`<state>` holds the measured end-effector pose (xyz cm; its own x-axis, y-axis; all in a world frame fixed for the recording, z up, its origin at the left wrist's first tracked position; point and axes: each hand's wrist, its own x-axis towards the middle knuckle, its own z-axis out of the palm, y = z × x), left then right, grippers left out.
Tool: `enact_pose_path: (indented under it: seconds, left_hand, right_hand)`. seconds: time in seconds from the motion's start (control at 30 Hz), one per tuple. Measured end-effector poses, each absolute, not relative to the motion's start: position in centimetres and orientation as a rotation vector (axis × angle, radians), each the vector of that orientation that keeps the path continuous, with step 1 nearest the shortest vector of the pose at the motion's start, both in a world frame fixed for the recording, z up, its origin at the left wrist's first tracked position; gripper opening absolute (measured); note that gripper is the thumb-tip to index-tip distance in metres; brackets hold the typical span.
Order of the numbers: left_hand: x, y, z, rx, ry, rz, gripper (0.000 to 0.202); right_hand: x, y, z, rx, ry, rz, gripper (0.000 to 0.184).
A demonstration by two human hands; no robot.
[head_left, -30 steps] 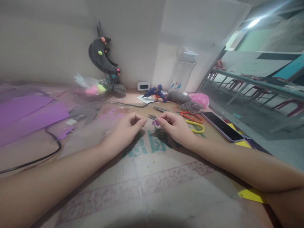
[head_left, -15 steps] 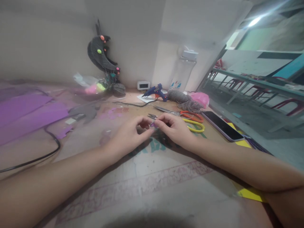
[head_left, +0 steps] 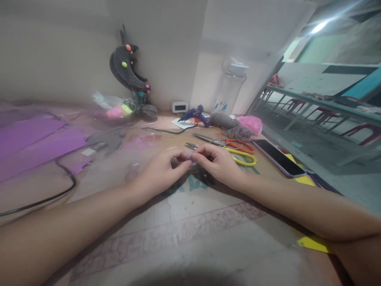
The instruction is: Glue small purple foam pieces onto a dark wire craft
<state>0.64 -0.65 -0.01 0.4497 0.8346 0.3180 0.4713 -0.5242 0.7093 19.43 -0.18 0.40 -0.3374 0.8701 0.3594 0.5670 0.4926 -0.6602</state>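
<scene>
Left hand (head_left: 162,171) now meets right hand (head_left: 218,165) mid-frame, both fingertips pinching a tiny purple scrap (head_left: 190,159) (shaping it, seemingly; steadiness needed next).

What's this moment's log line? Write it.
left hand: pinches purple piece | right hand: pinches same piece | yellow scissors: beside right hand

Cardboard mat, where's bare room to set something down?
Bare cardboard lies between the forearms, and from the left hand out to the black cable. Crowded: scissors and phone beside the right hand, glue gun and yarn behind. Both hands pinch a purple scrap.
</scene>
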Motion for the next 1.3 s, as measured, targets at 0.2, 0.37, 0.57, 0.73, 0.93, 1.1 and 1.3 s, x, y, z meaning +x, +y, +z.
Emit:
enact_pose_path:
  seconds: [0.2,0.37,0.57,0.73,0.93,1.1,1.3]
  left_hand:
    - [0.6,-0.7,0.0,2.162,1.089,0.89,0.02]
    - [0.6,-0.7,-0.2,2.117,1.078,0.88,0.019]
    - [0.5,-0.5,-0.7,2.03,1.073,0.912,0.027]
    - [0.4,-0.6,-0.1,1.973,1.152,0.997,0.023]
    - [0.5,-0.7,0.3,2.035,1.095,0.967,0.022]
    - [0.4,-0.3,-0.2,2.0,1.086,0.89,0.025]
    - [0.5,-0.4,-0.1,2.011,1.084,0.854,0.029]
  right_hand:
    - [19.5,-0.2,0.4,-1.192,-2.044,0.552,0.022]
    - [19.7,0.0,0.2,-1.192,-2.014,0.555,0.024]
    - [19.7,-0.1,0.3,-1.196,-2.012,0.551,0.024]
    - [19.6,-0.1,0.3,-1.213,-2.017,0.572,0.025]
    - [19.6,-0.1,0.3,-1.184,-2.06,0.551,0.023]
    - [19.7,-0.2,0.3,-1.18,-2.072,0.544,0.023]
    - [19.8,-0.1,0.3,-1.137,-2.078,0.561,0.023]
